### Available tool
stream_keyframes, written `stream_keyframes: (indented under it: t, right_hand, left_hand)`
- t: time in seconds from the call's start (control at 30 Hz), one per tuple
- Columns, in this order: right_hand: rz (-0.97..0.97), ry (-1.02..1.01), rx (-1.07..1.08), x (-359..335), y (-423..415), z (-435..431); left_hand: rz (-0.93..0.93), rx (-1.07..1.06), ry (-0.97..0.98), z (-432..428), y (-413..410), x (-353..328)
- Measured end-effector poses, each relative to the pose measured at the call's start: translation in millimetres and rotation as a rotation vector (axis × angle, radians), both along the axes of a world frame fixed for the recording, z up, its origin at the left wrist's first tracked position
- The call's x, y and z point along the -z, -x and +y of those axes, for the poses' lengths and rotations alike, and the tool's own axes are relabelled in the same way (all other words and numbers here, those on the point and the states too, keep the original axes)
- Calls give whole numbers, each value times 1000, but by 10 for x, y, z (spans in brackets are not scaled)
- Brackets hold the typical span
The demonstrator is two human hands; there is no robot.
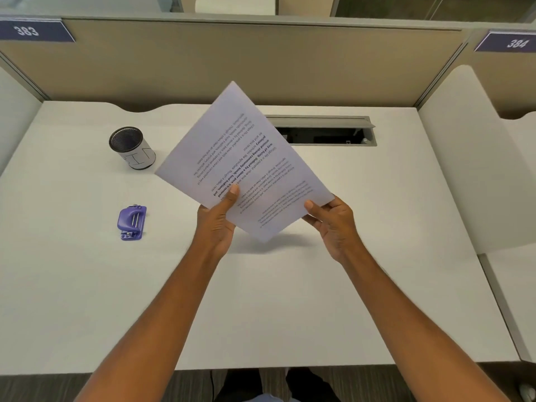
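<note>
A white printed sheet of paper [240, 158] is held tilted above the middle of the white desk [261, 300], its text upside down to me. My left hand [216, 224] pinches its near left edge, thumb on top of the print. My right hand [336, 224] pinches the near right corner, thumb on top. The sheet's lowest corner hangs between the two hands and casts a shadow on the desk.
A purple hole punch [132, 223] lies on the desk at the left. Behind it stands a black mesh cup [132, 147] with a white label. An open cable slot [324, 132] sits at the back. Beige partition walls enclose the desk.
</note>
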State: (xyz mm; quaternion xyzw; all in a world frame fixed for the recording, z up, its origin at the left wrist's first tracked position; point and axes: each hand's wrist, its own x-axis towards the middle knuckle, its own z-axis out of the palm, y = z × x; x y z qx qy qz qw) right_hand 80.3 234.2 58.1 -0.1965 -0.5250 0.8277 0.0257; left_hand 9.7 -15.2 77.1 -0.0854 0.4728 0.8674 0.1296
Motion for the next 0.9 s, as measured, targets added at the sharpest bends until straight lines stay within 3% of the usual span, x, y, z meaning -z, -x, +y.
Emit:
stream_keyframes:
  t: [0.17,0.5,0.67,0.8,0.9]
  right_hand:
    - [37,139,63,-112,124,-298]
    - [15,55,133,-181,182,-138]
    - [4,-6,92,-188,119,92]
    - [-6,-92,40,-188,91,198]
    - [-16,-189,-10,-198,80,238]
  left_hand:
    - [-66,-65,-130,208,-71,44]
    - [-77,-80,-160,-186,112,29]
    - [-25,-33,112,-656,373,-23]
    - [99,201,391,-768,428,-78]
    - [148,330,483,-717,416,-112]
